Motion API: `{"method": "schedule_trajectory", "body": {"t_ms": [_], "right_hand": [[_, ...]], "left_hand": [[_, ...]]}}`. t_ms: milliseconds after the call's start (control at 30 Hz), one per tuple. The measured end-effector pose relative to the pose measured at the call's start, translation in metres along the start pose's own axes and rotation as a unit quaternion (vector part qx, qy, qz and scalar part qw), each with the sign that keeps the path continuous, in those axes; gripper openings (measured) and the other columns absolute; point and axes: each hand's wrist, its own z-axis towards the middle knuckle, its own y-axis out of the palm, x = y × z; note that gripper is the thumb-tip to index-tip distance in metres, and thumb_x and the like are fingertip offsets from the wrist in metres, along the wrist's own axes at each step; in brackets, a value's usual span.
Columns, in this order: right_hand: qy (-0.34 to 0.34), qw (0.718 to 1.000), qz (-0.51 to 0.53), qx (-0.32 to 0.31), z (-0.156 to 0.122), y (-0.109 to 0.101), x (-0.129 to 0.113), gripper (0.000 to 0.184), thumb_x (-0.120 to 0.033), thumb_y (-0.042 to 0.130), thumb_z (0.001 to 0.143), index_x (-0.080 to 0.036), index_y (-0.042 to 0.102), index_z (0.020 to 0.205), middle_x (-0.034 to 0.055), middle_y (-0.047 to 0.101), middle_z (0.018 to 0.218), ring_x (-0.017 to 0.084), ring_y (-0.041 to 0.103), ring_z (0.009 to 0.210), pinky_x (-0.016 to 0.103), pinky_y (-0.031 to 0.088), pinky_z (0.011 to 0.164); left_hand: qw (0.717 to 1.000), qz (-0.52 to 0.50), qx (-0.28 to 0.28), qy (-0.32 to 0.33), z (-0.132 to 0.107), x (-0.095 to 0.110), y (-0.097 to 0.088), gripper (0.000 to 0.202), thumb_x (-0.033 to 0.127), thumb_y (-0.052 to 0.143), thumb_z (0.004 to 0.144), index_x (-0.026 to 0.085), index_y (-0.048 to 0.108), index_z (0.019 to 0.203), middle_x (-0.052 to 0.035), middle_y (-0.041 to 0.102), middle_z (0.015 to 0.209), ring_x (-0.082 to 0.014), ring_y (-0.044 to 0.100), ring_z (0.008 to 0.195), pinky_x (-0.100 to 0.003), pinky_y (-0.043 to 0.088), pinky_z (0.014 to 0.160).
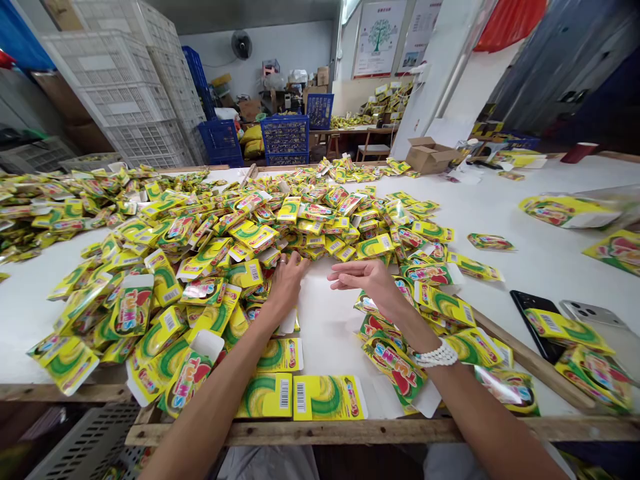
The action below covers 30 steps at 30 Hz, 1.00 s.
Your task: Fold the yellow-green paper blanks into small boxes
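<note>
A big heap of flat yellow and green printed packets (240, 233) covers the white table (525, 260). My left hand (287, 277) reaches forward to the near edge of the heap, fingers stretched out and apart, touching the packets there. My right hand (363, 277) hovers just right of it over a bare patch of table, palm turned inward, fingers extended and holding nothing. A white bead bracelet (436, 355) sits on my right wrist. More packets (300, 397) lie flat along the table's near edge between my arms.
Two phones (537, 313) lie at the right under loose packets. A wooden strip (530, 363) runs diagonally there. White crates (125, 87) stack at the back left, blue crates (285, 137) behind, a cardboard box (430, 155) at the far right.
</note>
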Motion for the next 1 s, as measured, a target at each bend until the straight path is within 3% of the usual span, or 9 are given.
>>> {"method": "schedule_trajectory", "body": {"t_ms": [133,267,400,533,633,700,767,867,1000], "right_hand": [[0.005,1.0,-0.012,-0.005,0.002,0.0,0.005,0.039,-0.038,0.098,0.064,-0.019,0.087,0.096,0.0115,0.085,0.093,0.026,0.084,0.077,0.04,0.07,0.082],[0.001,1.0,-0.02,-0.004,0.002,0.0,0.005,0.036,-0.035,0.095,0.066,-0.018,0.086,0.097,0.0109,0.085,0.093,0.023,0.083,0.075,0.037,0.07,0.081],[0.005,1.0,-0.021,0.004,0.001,-0.002,0.005,0.033,-0.034,0.094,0.067,-0.018,0.086,0.095,0.0107,0.085,0.092,0.023,0.083,0.075,0.036,0.07,0.079],[0.012,1.0,-0.006,0.019,0.003,-0.004,0.009,0.031,-0.034,0.091,0.07,-0.017,0.085,0.096,0.0122,0.085,0.092,0.025,0.084,0.079,0.039,0.069,0.084],[-0.003,0.996,-0.059,0.06,0.008,-0.007,0.015,0.031,-0.025,0.086,0.075,-0.016,0.084,0.105,0.0124,0.085,0.095,0.025,0.084,0.081,0.04,0.069,0.086],[-0.018,0.991,-0.11,0.073,0.012,-0.01,0.018,0.041,-0.02,0.083,0.076,-0.015,0.082,0.117,0.0119,0.085,0.102,0.025,0.084,0.084,0.042,0.069,0.086],[-0.032,0.99,-0.125,0.058,0.015,-0.013,0.02,0.055,-0.021,0.084,0.077,-0.017,0.078,0.131,0.0115,0.085,0.109,0.026,0.084,0.091,0.043,0.069,0.09],[-0.046,0.994,-0.096,0.017,0.016,-0.015,0.02,0.07,-0.029,0.089,0.078,-0.02,0.07,0.145,0.0114,0.083,0.121,0.029,0.082,0.105,0.045,0.068,0.097],[-0.031,0.998,-0.052,0.009,0.011,-0.011,0.014,0.077,-0.039,0.096,0.073,-0.022,0.07,0.143,0.0117,0.083,0.121,0.031,0.082,0.106,0.048,0.068,0.096]], "left_hand": [[0.999,-0.035,-0.015,-0.014,-0.001,-0.002,0.004,0.077,-0.01,0.041,0.088,0.031,0.059,0.151,-0.0148,0.058,0.151,-0.0385,0.056,0.137,-0.052,0.055,0.105],[0.999,-0.025,-0.029,0.028,0.001,-0.009,0.007,0.071,-0.01,0.043,0.087,0.028,0.066,0.141,-0.0128,0.055,0.159,-0.0358,0.066,0.128,-0.057,0.048,0.115],[0.996,0.014,-0.022,0.086,0.004,-0.011,0.002,0.064,-0.012,0.04,0.085,0.025,0.07,0.127,-0.0106,0.067,0.139,-0.0278,0.07,0.105,-0.052,0.049,0.111],[0.993,-0.015,0.003,0.116,0.0,0.0,-0.01,0.056,-0.01,0.042,0.086,0.024,0.07,0.121,-0.0084,0.071,0.126,-0.0287,0.063,0.109,-0.04,0.052,0.094],[0.985,-0.101,0.087,0.105,-0.003,0.011,-0.022,0.046,-0.004,0.046,0.093,0.025,0.07,0.119,-0.0071,0.07,0.133,-0.0269,0.061,0.115,-0.036,0.052,0.095],[0.962,-0.194,0.171,0.085,-0.004,0.017,-0.03,0.033,0.005,0.048,0.098,0.024,0.07,0.114,-0.0078,0.069,0.131,-0.0243,0.062,0.116,-0.035,0.052,0.099],[0.921,-0.303,0.239,0.052,-0.004,0.022,-0.035,0.02,0.014,0.054,0.101,0.022,0.068,0.111,-0.0081,0.069,0.126,-0.0222,0.065,0.116,-0.033,0.052,0.101],[0.854,-0.448,0.263,-0.028,-0.003,0.025,-0.038,0.014,0.024,0.061,0.098,0.021,0.067,0.111,-0.0058,0.07,0.118,-0.0185,0.067,0.105,-0.028,0.053,0.092],[0.76,-0.562,0.289,-0.151,-0.002,0.028,-0.037,0.014,0.024,0.066,0.09,0.021,0.064,0.104,-0.0008,0.065,0.103,-0.0118,0.059,0.083,-0.021,0.049,0.074]]}}
